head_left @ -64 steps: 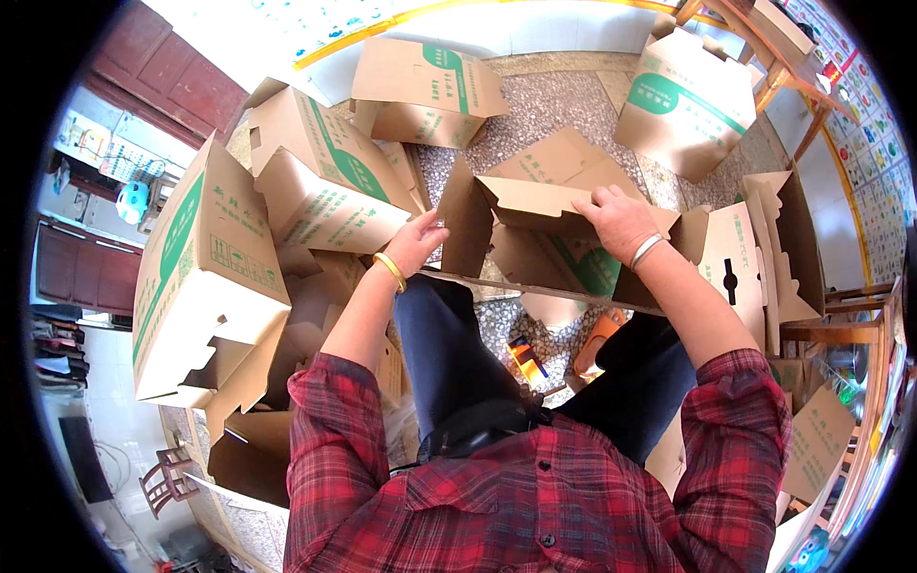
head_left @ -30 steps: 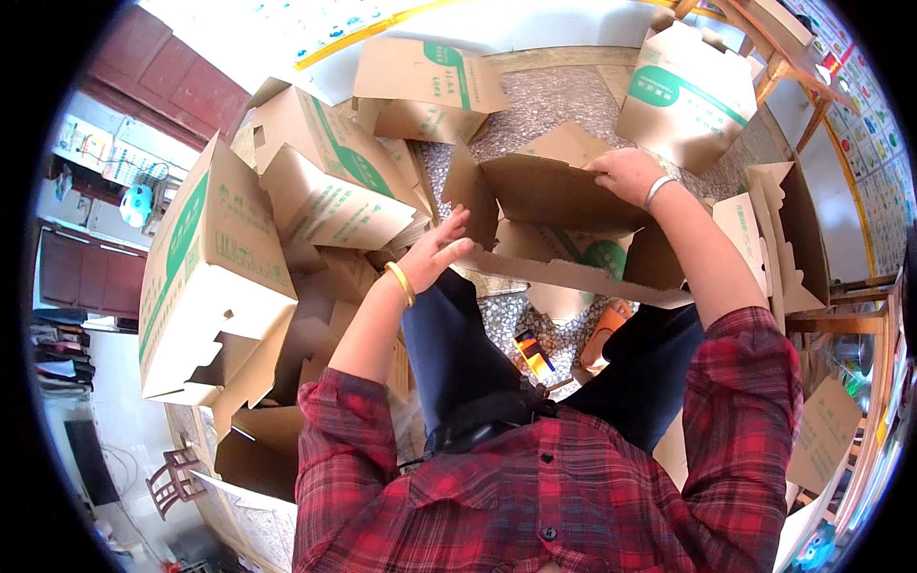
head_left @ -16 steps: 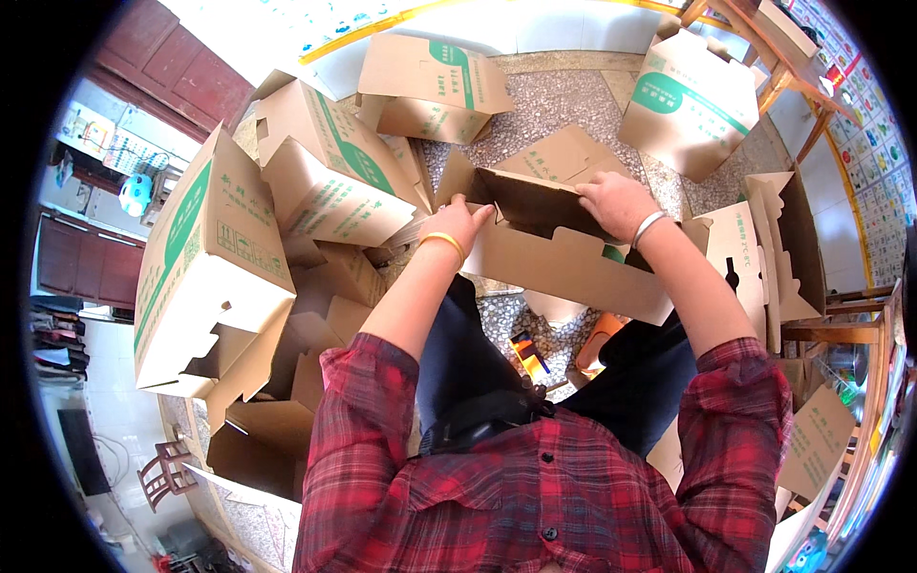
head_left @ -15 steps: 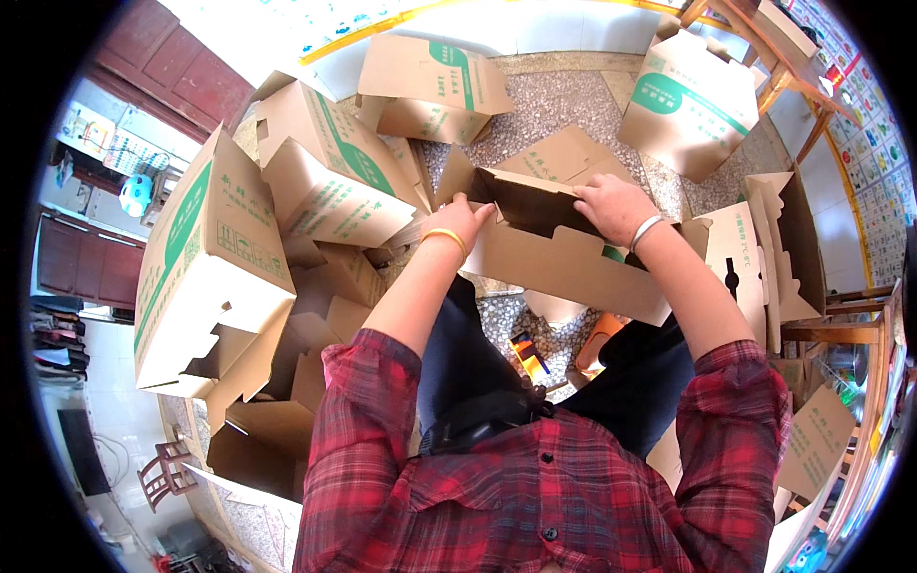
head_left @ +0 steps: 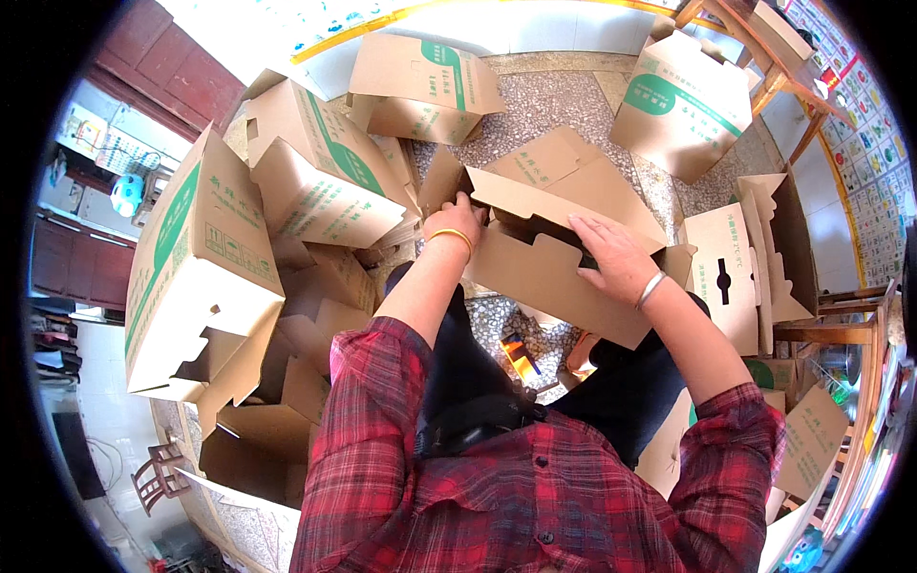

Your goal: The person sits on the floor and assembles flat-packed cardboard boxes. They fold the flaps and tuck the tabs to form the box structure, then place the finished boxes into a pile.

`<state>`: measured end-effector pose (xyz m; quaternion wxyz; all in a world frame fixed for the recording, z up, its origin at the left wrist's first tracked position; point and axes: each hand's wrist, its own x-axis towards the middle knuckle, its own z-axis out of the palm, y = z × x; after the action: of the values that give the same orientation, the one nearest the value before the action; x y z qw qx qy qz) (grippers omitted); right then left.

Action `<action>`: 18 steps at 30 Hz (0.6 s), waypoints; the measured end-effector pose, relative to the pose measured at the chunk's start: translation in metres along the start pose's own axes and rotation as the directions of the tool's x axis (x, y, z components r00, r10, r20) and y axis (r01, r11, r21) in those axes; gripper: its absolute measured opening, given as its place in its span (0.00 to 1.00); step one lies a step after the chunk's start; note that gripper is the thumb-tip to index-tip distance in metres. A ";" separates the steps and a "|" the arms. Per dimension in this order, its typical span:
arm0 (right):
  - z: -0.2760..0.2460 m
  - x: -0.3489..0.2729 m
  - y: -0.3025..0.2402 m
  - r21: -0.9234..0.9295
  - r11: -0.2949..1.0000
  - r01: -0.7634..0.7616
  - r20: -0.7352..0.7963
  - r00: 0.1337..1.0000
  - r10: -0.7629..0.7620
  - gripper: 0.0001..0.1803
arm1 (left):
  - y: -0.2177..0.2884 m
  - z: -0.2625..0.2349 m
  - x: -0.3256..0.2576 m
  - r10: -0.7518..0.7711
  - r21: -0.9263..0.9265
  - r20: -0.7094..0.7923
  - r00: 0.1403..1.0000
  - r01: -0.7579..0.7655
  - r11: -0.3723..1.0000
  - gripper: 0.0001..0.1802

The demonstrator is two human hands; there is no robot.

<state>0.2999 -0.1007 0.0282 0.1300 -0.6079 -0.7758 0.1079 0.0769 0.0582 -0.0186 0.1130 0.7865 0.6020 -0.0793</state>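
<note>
A brown cardboard box (head_left: 535, 277) with its top flaps partly folded in stands in front of me, between my knees. At its left end my left hand (head_left: 455, 225), with a yellow band on the wrist, is closed on the cardboard by the raised end flap (head_left: 441, 181). My right hand (head_left: 619, 260), wearing a silver bangle, lies on the long top flap with its fingers stretched out. Its thumb is spread toward the near panel. A dark gap shows between the two long flaps. The box's underside is hidden.
Several printed cartons stand around me: a large carton (head_left: 215, 258) at left, another carton (head_left: 425, 81) at the back, and a white-lit carton (head_left: 683, 105) at back right. Flattened cardboard (head_left: 573, 158) lies beyond the box. A wooden stool (head_left: 826, 331) is at right.
The box's right end has swung nearer to me. My right hand has gone from gripping the far flap's edge to lying flatter on it. The left hand stays at the left end.
</note>
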 end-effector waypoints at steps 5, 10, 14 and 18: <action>0.010 -0.017 0.008 -0.015 1.000 -0.020 -0.101 0.995 0.019 0.37 | 0.005 0.012 0.004 0.014 0.016 -0.057 0.998 -0.013 1.000 0.27; 0.026 -0.018 0.005 -0.196 0.980 -0.034 -0.154 0.988 0.004 0.32 | 0.003 0.010 0.011 0.043 0.060 -0.059 0.997 -0.039 0.997 0.30; 0.027 -0.021 0.011 -0.322 0.946 -0.037 -0.138 0.990 -0.009 0.28 | -0.010 0.005 0.002 0.123 -0.135 -0.200 0.972 -0.152 0.979 0.32; 0.029 -0.015 0.024 -0.406 0.913 -0.041 -0.139 0.990 -0.017 0.27 | -0.028 0.017 -0.011 0.282 -0.219 -0.389 0.877 -0.385 0.896 0.34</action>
<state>0.3155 -0.1096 -0.0081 0.0538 -0.6325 -0.7664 -0.0983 0.0473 0.0506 -0.0348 0.1309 0.8554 0.4712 0.1709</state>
